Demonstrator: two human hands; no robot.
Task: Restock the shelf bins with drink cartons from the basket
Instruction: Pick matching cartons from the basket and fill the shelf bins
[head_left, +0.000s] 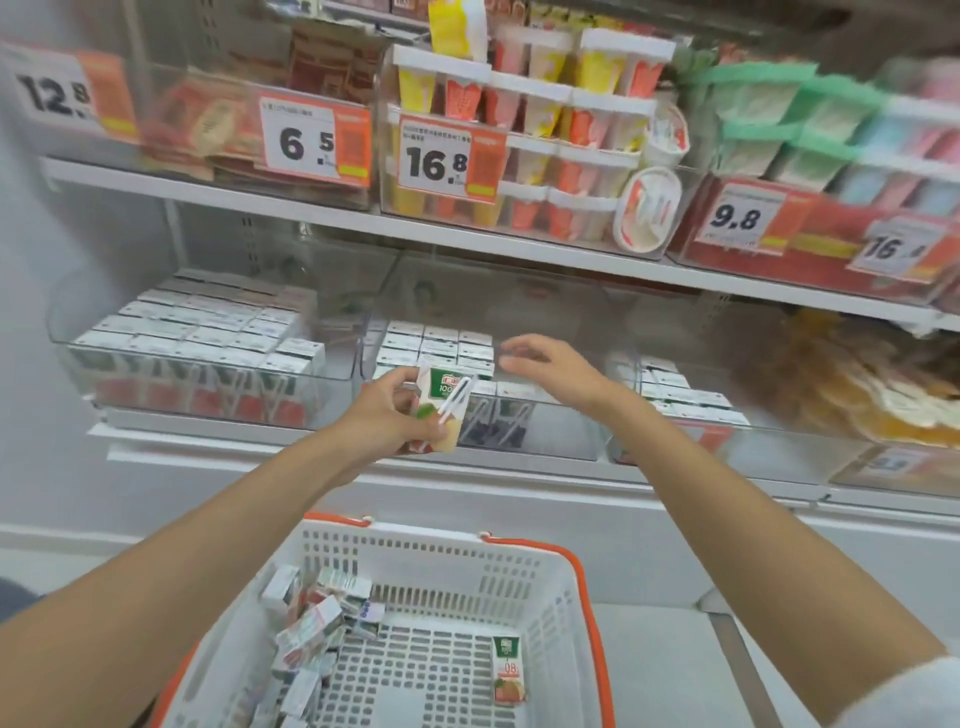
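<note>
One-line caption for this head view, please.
Left hand holds a drink carton before the middle shelf bin; right hand reaches open over it, basket below.

The shelf bins (343, 364) are clear glossy plastic, the basket (545, 582) is white perforated plastic, and the drink cartons (439, 410) look like printed paperboard.

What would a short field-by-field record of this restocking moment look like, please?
left hand: grips one carton in front of the middle bin
right hand: open, holds nothing, reaches over the middle bin
middle bin: partly filled with cartons
left bin: packed with cartons
basket: below the arms; pile of cartons on its left side, one lone carton lying flat at the right
</note>
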